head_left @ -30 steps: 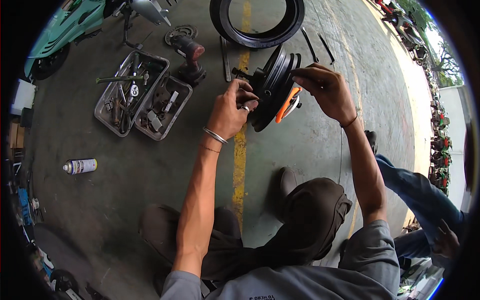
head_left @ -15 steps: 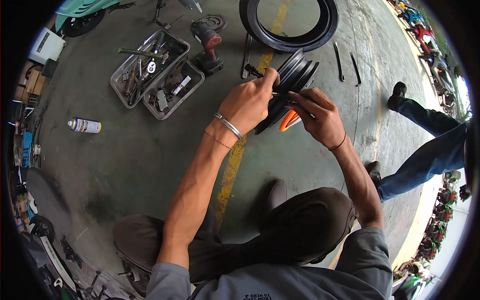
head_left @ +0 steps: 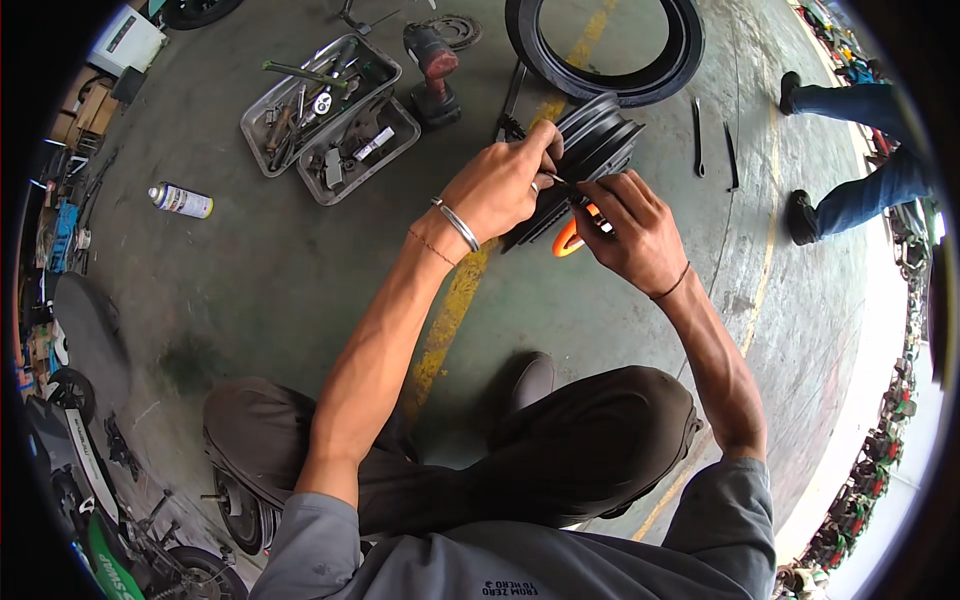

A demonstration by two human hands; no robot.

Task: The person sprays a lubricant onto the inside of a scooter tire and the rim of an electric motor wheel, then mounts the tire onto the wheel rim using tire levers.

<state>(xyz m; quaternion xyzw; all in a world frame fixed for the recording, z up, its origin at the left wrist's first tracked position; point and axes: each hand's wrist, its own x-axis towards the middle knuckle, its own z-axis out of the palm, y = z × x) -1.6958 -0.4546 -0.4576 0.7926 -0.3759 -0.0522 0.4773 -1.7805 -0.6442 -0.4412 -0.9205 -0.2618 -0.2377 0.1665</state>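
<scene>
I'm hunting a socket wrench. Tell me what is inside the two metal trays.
The two metal trays hold mixed hand tools: wrenches, a long-handled tool lying across the top, small parts. Whatever lies beneath the pile is covered, so a socket wrench cannot be confirmed.

The one camera sat on my head and looked steeply down past my chest to the black wheel rim (head_left: 590,160) on the floor. It was close: my forearms rose from the lower edge to the rim, just above centre. Left of the rim lay tool trays (head_left: 330,115); beyond it, a tyre (head_left: 605,45). Fisheye edges bent and darkened.
</scene>
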